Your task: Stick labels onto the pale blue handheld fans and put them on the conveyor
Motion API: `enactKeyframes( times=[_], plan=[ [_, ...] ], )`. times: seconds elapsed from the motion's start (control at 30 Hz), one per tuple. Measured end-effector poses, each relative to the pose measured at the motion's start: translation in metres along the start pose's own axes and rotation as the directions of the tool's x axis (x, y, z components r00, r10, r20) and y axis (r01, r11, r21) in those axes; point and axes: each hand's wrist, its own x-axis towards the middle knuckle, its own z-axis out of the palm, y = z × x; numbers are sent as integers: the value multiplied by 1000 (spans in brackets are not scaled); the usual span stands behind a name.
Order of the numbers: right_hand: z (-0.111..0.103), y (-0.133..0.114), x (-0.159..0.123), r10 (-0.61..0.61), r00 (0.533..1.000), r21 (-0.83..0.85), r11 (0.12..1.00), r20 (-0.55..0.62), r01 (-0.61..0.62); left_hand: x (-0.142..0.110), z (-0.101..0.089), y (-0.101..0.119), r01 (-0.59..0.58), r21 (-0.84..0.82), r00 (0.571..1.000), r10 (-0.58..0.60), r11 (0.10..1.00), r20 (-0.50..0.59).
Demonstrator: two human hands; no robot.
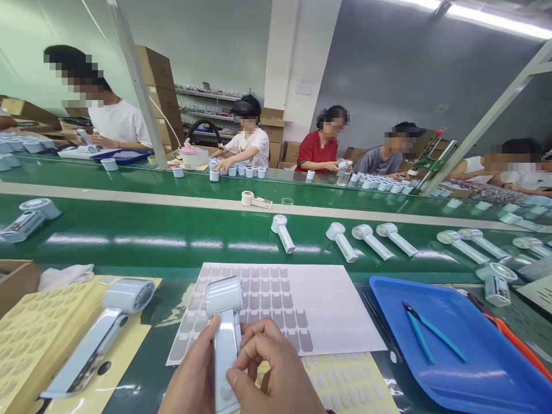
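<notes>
At the near edge of the worktop point(172, 322), far left, a cardboard box point(15, 282) shows only a corner, its contents hidden; a white cloth point(64, 276) lies beside it. Next comes a yellow sheet point(30, 328) with a spare pale-blue fan point(95, 339) lying across it. In the middle, the left hand point(194, 379) and right hand point(276, 374) both hold the handheld fan point(224, 339) upright by its handle over the grey sticker sheet point(276, 305); the left grip wraps the handle from the side, the right grip is narrow, thumb and forefinger pinched on the handle's face. The fan looks like light, stiff, smooth plastic, likely a bit slippery; the handle is the safe place to hold, since the round head's grille looks more delicate. To the right, a blue tray point(495, 374) holds teal-handled cutters point(426, 333) and little else. Beyond, more fans point(366, 238) lie along the green belt point(129, 230), where other people sit working
</notes>
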Motion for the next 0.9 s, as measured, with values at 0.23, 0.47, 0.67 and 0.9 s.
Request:
enactKeyframes(
  times=[0.23,0.47,0.67,0.9],
  plan=[
    [5,11,-2,-217,970,40,974,-108,223,-1,3,9,94,13,994,-94,996,62],
    [-42,38,4,-140,920,-97,989,-366,112,30,-8,18,-148,130,951,105,980,290],
    [-96,85,16,-21,953,-610,773,-302,-176,100,12,72,-392,334,919,345,857,193],
    [-92,101,25,-29,969,-780,600,-244,-179,203,35,115,-415,620,865,500,665,42]
  ],
)
